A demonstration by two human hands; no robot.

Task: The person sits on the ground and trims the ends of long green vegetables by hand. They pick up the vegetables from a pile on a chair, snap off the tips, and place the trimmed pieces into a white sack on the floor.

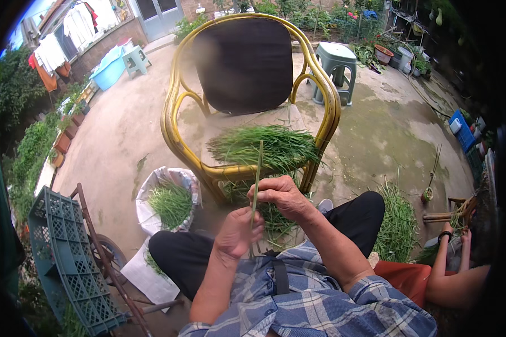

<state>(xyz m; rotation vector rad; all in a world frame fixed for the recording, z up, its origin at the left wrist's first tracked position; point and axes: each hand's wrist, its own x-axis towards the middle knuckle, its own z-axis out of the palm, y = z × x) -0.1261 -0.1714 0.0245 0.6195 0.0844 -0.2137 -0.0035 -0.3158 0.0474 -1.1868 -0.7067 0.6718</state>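
Note:
My left hand (238, 231) and my right hand (280, 196) meet in front of my lap, both closed on one upright green plant stalk (258, 170). The right hand pinches it just above the left. Beyond them a heap of cut green grass-like stems (270, 147) lies across the front of the seat of a yellow rattan armchair (168, 105), which has a dark back cushion (244, 65). More cut stems lie on the ground under the chair. A white woven sack (145, 210) stands to the left with green stems (171, 205) inside.
At the right another person's hands (447, 231) hold stems by a small wooden stool (436, 217), beside a grass pile (396, 227). A green plastic crate (71, 261) on a wheeled cart stands left. Plastic stools (335, 52) and a blue tub (108, 67) stand farther back.

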